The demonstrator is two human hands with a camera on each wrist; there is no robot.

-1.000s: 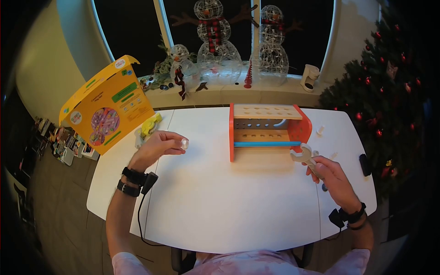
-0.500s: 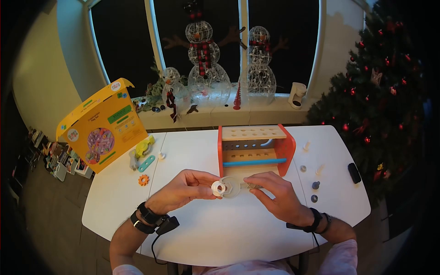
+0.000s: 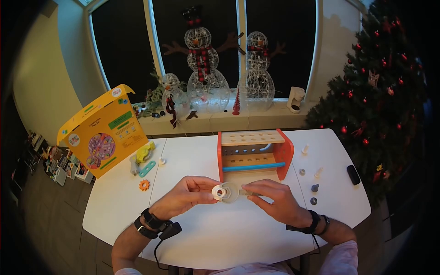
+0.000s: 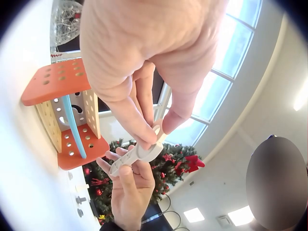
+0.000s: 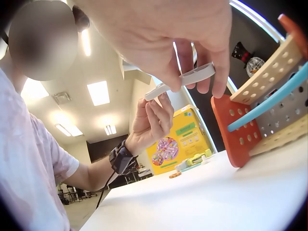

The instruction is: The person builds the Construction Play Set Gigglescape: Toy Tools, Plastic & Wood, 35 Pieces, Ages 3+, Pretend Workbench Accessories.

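Above the table, my left hand (image 3: 188, 197) pinches a white toy nut (image 3: 220, 192) between fingertips and thumb. A pale grey toy wrench (image 4: 132, 160) is gripped by its handle in my right hand (image 3: 275, 201), thumb on one side and fingers on the other. The wrench's open end is right at the nut, overlapping it in the head view. In the right wrist view, the wrench (image 5: 199, 74) lies nearly level, its far end at the left fingertips. Just beyond the hands stands a wooden toolbox with orange sides (image 3: 286, 151) and a blue rod (image 3: 254, 167).
A yellow carton (image 3: 103, 133) leans at the table's left. Near it lie a yellow-green toy (image 3: 145, 151), a teal strip (image 3: 147, 168), an orange gear (image 3: 144, 185) and a white piece (image 3: 162, 161). Grey and white bolts (image 3: 315, 188) and a black object (image 3: 353, 174) sit at right.
Both hands have come together from opposite sides, bringing the nut to the wrench's open end. Over the last half second they have barely moved. The head view has tilted up.
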